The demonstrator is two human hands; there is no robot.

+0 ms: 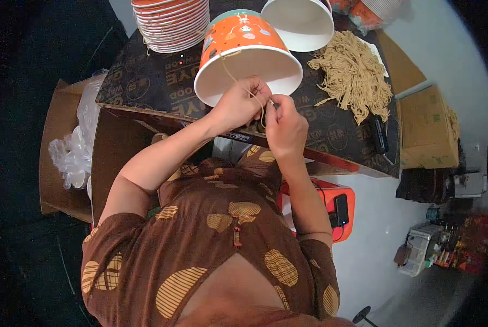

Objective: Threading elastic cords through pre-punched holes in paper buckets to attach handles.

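An orange paper bucket [243, 38] with small cartoon prints lies tipped on the dark table [140, 84], its white mouth facing me. From the bucket's side near the rim, a thin tan cord [227, 70] hangs across the mouth to my fingers. My left hand [241, 103] is closed in a pinch on the cord in front of the rim. Close beside it, the bent fingers of my right hand [285, 124] pinch at the cord too. The fingertips nearly meet, and a short length of cord dangles between the hands.
Nested buckets [170, 26] stand at the back left; another white-mouthed bucket [301, 24] lies behind. A heap of tan cords [355, 73] and a black tool [380, 136] occupy the table's right. Cardboard boxes [426, 128] flank it, the left one holding clear plastic bags [72, 155].
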